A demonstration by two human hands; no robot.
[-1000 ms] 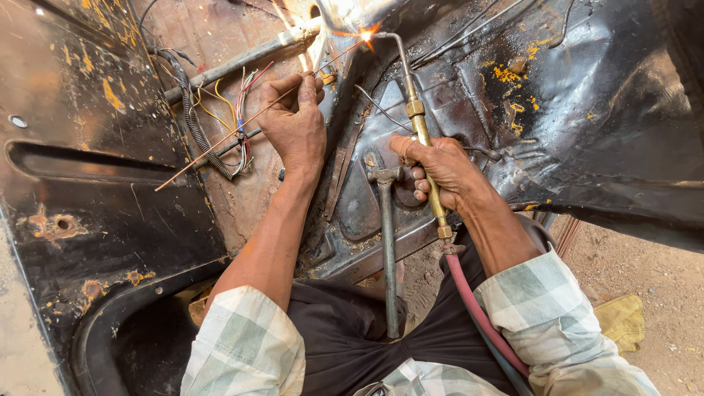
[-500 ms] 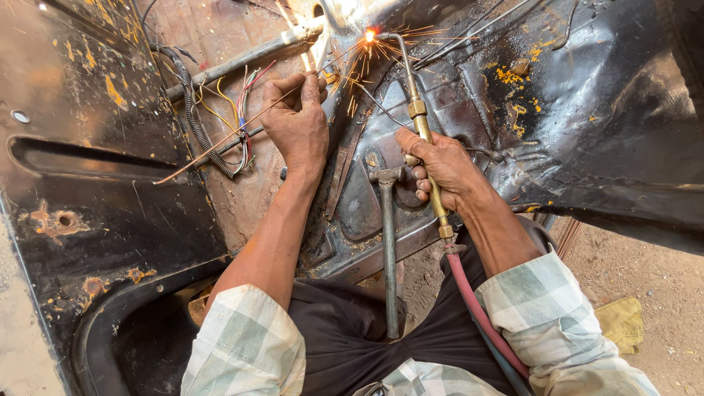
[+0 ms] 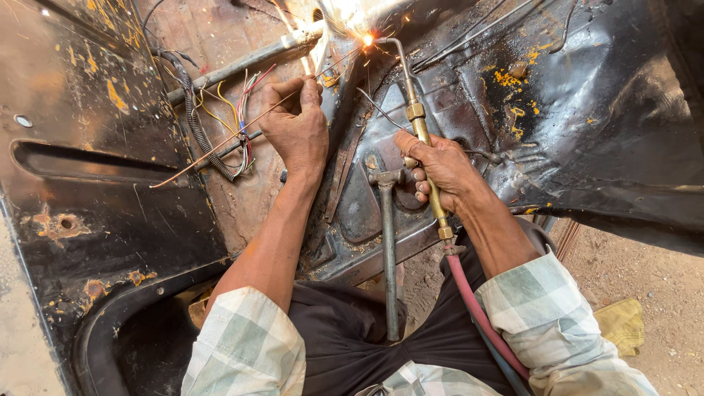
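Right hand (image 3: 440, 170) wraps closed around long brass gas torch (image 3: 424, 147), its bent tip at bright flame and sparks (image 3: 364, 38) on black dented sheet-metal panel (image 3: 587, 110). Left hand (image 3: 297, 128) pinches thin coppery filler rod (image 3: 242, 125) toward same spot. Coloured wire bundle (image 3: 235, 125) sits just left; hammer (image 3: 386, 242) rests between arms.

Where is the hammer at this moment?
In the head view the hammer lies centre frame between the forearms, its head beside the right hand gripping the brass torch, its handle running down toward the lap.

You're in a vehicle repair yard: black car body panel (image 3: 587, 110), loose wires (image 3: 220, 117), dirt ground (image 3: 660, 279).
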